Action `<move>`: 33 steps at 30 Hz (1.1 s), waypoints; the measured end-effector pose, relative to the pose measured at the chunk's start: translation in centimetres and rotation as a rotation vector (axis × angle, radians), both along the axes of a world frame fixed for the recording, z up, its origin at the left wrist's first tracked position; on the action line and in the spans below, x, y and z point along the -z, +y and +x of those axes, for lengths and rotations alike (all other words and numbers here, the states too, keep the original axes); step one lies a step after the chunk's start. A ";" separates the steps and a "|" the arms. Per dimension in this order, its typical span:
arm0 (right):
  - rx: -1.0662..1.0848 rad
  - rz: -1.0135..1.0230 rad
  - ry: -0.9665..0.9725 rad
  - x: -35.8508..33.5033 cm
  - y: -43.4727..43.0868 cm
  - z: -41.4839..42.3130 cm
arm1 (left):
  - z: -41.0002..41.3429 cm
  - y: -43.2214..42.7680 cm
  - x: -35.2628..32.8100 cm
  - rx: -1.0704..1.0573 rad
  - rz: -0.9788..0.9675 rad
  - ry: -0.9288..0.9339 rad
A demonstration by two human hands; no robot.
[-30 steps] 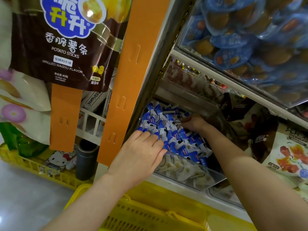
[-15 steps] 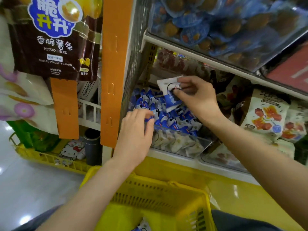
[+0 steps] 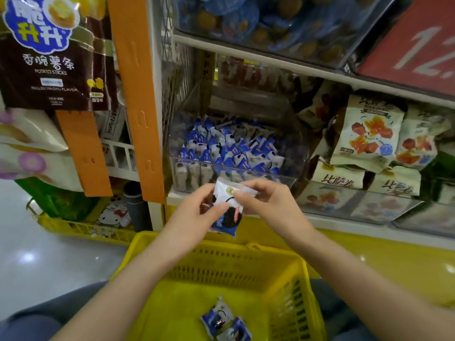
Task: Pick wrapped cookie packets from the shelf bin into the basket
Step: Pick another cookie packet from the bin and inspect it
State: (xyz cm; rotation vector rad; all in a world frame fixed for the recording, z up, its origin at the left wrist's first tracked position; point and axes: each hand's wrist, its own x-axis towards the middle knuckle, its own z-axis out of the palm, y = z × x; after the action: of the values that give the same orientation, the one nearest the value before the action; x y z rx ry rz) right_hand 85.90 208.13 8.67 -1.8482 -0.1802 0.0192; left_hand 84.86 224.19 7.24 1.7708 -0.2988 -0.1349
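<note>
The left hand's fingertips (image 3: 219, 207) pinch the left edge of a wrapped cookie packet (image 3: 228, 214), and the right hand's thumb and curled fingers (image 3: 240, 196) grip its upper right corner. Held between the left hand (image 3: 194, 214) and the right hand (image 3: 269, 207), the packet hangs with its long axis near upright, white end up toward the shelf and blue end down. It sits just in front of the clear shelf bin (image 3: 189, 174) of matching packets (image 3: 231, 148), above the yellow basket (image 3: 234, 269), where two packets (image 3: 222, 321) lie flat.
</note>
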 end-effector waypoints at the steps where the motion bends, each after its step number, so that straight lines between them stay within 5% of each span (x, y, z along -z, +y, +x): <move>1: 0.013 -0.006 0.018 0.4 0.0 -0.1 | 0.0 0.1 0.1 0.009 0.045 0.014; 5: 0.125 0.011 0.068 1.5 0.0 0.0 | 0.0 0.0 0.5 -0.061 0.068 0.152; 12: 0.147 0.410 0.326 2.8 0.2 -0.4 | 0.0 0.1 1.3 -0.298 -0.191 0.222; 15: 0.033 0.287 0.334 3.2 0.3 -0.7 | 0.2 0.8 1.4 -0.385 -0.142 0.140; 19: -0.049 0.096 0.332 3.6 0.6 -0.8 | -0.4 1.4 1.7 -0.436 0.348 -0.281; 23: -0.094 0.018 0.266 4.0 0.6 -0.4 | -0.8 1.7 1.6 -0.414 0.428 -0.435; 29: -0.215 -0.017 0.069 4.0 1.3 -0.2 | -1.1 1.8 1.9 -0.247 0.506 -0.429; 33: -0.162 0.096 0.060 4.1 1.5 -0.4 | -1.4 0.8 2.0 -0.271 0.334 -0.289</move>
State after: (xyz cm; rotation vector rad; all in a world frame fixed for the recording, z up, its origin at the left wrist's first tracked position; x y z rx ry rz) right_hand 85.52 209.64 4.61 -1.7312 -0.2834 0.1758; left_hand 83.44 225.03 5.25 2.1473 -0.2500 0.2826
